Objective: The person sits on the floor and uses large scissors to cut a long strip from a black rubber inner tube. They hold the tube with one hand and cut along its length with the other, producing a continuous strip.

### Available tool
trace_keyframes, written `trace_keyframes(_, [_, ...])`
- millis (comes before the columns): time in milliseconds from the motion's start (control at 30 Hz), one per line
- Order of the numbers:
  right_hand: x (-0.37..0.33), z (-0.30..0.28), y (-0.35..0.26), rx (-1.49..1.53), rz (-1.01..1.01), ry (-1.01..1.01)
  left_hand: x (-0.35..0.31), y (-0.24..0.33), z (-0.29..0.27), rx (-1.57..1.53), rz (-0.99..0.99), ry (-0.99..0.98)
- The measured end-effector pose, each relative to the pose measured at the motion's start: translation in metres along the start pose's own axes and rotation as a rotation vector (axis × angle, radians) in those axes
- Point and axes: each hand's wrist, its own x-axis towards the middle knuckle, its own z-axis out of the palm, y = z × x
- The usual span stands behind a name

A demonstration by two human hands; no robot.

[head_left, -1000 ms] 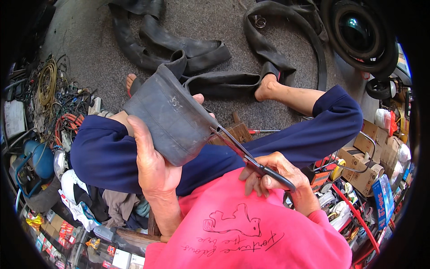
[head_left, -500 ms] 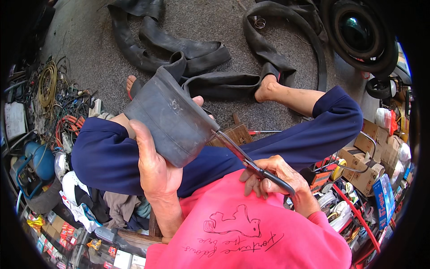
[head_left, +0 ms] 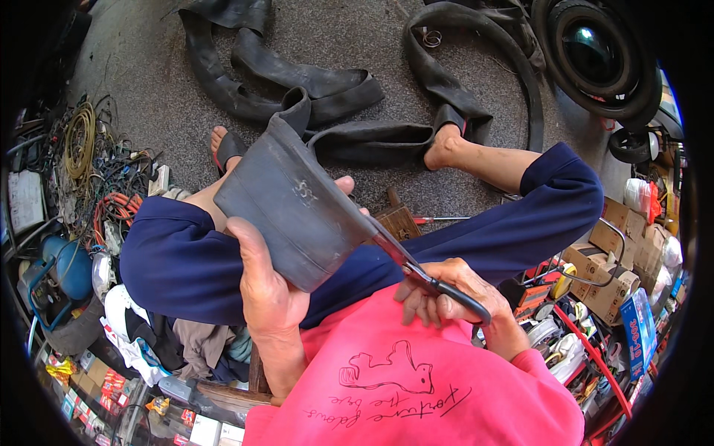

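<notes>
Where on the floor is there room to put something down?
Bare grey floor shows between the left rubber strip and right rubber loop, and left of that strip, before the tangled cables. Crowded: around those cables, and by the cardboard boxes.

Your work area has a grey, speckled floor [head_left: 357,44], lit evenly. On your left, note the tangled cables [head_left: 123,160] and, nearer to you, the blue tank [head_left: 73,271]. Small packages [head_left: 111,383] fill the lower left. On your right, locate the dark wheel [head_left: 591,56] at the far end; cardboard boxes [head_left: 591,284] and a sloping red bar [head_left: 591,362] stand nearer to you.
</notes>
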Motion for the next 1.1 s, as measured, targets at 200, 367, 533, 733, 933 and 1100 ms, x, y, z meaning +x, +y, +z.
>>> trace_keyframes(200, [0.010, 0.012, 0.033, 0.697, -0.056, -0.397, -0.005, -0.011, 0.006, -0.080, 0.042, 0.063])
trace_keyframes(367, [0.010, 0.017, 0.038, 0.921, -0.109, -0.469, -0.008, -0.007, 0.016, -0.049, 0.087, 0.134])
trace_keyframes(533, [0.011, 0.000, 0.032, 0.457, -0.101, -0.344, -0.007, -0.004, 0.016, -0.017, 0.097, 0.118])
trace_keyframes(733, [0.006, 0.005, 0.019, 0.069, -0.144, -0.053, -0.010, -0.001, 0.012, -0.089, 0.091, 0.108])
trace_keyframes(933, [0.008, 0.023, -0.017, -1.037, -0.363, 0.414, -0.012, 0.007, 0.000, -0.173, 0.013, 0.138])
trace_keyframes(1100, [0.005, 0.021, -0.022, -1.172, -0.322, 0.487, -0.010, 0.005, -0.006, -0.332, -0.024, 0.062])
